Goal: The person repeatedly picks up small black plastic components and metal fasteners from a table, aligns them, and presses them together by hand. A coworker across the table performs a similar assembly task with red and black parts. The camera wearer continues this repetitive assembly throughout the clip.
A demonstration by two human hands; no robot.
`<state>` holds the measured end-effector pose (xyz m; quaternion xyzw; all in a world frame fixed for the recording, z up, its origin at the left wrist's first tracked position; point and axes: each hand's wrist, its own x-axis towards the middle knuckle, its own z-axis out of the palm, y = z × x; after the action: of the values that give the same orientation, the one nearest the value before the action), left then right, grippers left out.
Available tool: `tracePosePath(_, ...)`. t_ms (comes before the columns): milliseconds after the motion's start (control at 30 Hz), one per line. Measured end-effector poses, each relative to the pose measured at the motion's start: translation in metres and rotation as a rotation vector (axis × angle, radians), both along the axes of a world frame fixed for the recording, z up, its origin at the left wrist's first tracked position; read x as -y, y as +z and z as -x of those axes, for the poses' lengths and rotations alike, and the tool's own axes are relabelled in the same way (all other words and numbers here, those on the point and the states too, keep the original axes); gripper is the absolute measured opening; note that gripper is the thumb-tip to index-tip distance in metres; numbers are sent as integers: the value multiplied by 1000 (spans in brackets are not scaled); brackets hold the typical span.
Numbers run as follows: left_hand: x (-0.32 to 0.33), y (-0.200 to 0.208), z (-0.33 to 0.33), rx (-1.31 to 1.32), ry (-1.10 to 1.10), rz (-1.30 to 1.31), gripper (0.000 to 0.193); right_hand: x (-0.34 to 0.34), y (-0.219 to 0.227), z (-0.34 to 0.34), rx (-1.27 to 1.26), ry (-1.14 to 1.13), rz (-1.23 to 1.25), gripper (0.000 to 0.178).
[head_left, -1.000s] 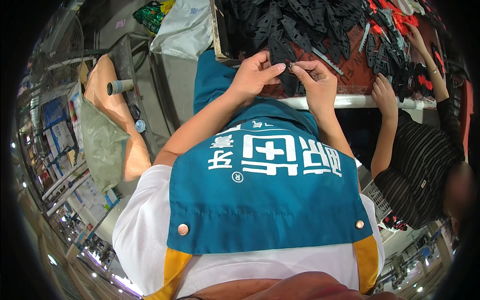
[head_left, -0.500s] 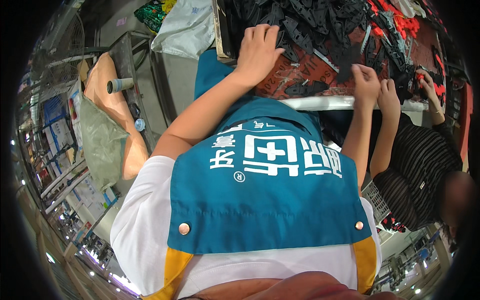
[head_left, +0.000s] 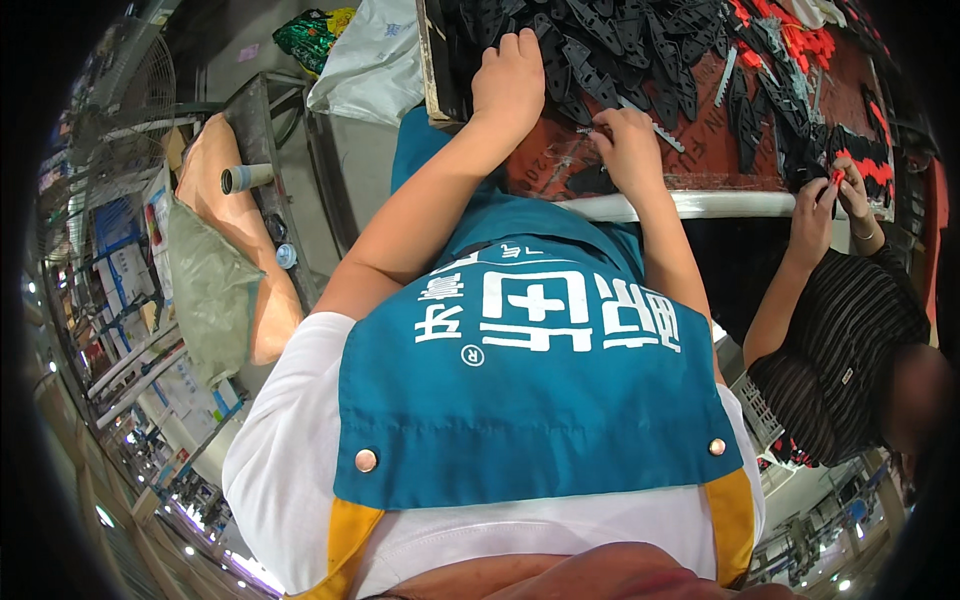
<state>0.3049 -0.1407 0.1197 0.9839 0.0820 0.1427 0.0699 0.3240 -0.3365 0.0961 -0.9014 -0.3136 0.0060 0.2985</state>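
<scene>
Presently a part-gathering step, by judgement; the next move calls for 1 light fingertip pinch. Red tabletop [head_left: 715, 165]: beneath the 2 hands. Heap of black parts [head_left: 610, 45]: at the left hand [head_left: 508, 85] and beyond the right hand [head_left: 632, 155]. White sack [head_left: 370, 70]: left of the left hand, apart; contents hidden. Left hand: fingers bent over the heap's edge; grip cannot be told. Right hand: fingers curled, pinch uncertain. Black part [head_left: 592, 181], 1: flat, left of the right hand. Silvery piece [head_left: 585, 130], 1, small: at the right fingertips; contact unclear.
</scene>
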Motion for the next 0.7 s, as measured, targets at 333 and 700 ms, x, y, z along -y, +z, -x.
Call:
tracePosePath(333,13,17,38,-6,-412,669,24,16,35,1,-1001,-62,-448,17)
tracePosePath(700,17,31,45,-14,-480,772,18,16,43,13,-1093,-29,-630,20)
